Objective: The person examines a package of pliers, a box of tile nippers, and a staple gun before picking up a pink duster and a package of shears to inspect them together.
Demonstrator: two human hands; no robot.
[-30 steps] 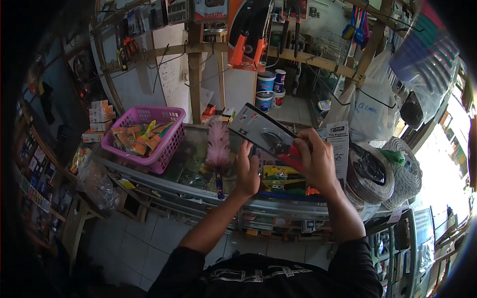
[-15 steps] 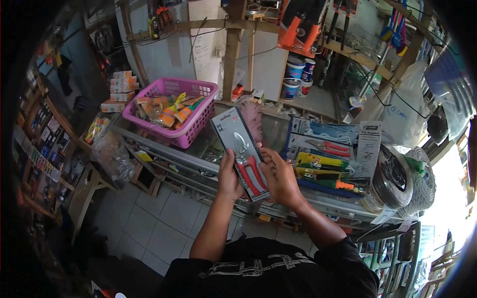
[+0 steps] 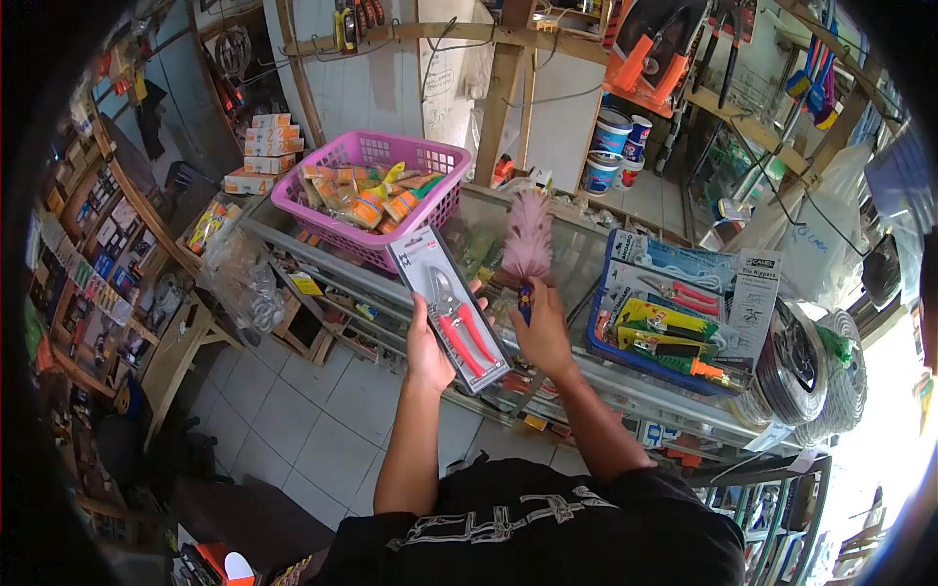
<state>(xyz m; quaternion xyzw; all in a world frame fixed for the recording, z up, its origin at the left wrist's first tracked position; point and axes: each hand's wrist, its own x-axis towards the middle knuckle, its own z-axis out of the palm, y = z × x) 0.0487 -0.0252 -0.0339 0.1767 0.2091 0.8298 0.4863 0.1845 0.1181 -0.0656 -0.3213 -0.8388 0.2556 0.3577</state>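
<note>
My left hand (image 3: 430,357) is closed on a carded pair of pruning shears (image 3: 461,322) with red handles, holding the grey package tilted in front of me. To the right, my right hand (image 3: 545,330) grips the dark handle of a pink feather duster (image 3: 529,234). The duster's feathers point away over the glass counter (image 3: 477,223). Beside my right hand stands a blue tray (image 3: 598,332) of packaged tools. Among them are another red-handled pair of shears (image 3: 681,293) and a tile nippers package (image 3: 754,303).
A pink basket (image 3: 454,190) filled with orange-handled packaged items sits on the counter at the left. Rolls of rope (image 3: 835,376) stand at the right end. Paint cans (image 3: 608,146) are behind the counter, and packaged tools (image 3: 655,54) hang overhead.
My right hand has left the shears package and taken hold of the feather duster. My left hand keeps the package, now slightly to the left. The view has shifted.
</note>
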